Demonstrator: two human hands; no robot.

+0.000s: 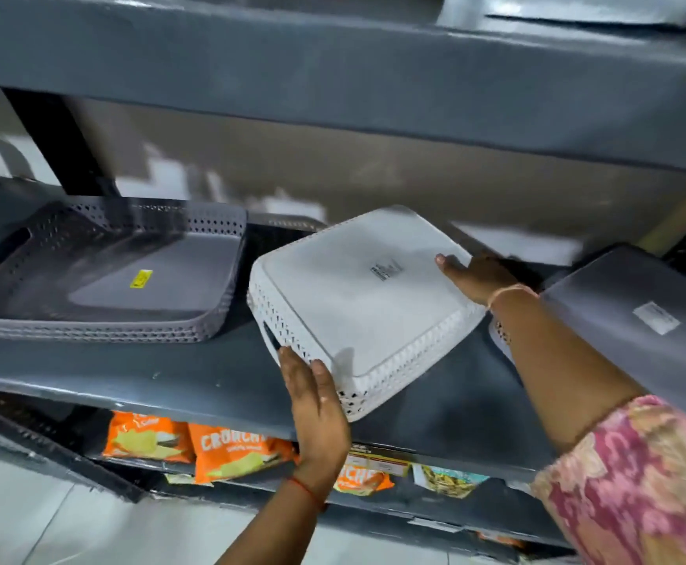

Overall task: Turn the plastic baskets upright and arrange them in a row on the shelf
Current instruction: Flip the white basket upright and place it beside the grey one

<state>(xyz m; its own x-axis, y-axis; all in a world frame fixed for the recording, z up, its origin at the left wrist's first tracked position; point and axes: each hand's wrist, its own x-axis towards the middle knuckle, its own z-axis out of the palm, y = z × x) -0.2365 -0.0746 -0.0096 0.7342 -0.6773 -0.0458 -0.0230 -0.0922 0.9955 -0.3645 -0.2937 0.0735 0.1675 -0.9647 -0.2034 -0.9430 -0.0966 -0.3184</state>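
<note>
The white basket lies overturned and tilted on the shelf, beside an upright grey basket. The left hand presses straight fingers against its front corner. The right hand rests on its base, its grip too blurred to tell. Supported so loosely, the basket could slide off the shelf edge when flipped.

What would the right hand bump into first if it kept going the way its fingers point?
The right hand touches the upside-down white basket, so it would likely slide across its flat bottom toward the dark printed mark. Beyond that, depth is unclear.
</note>
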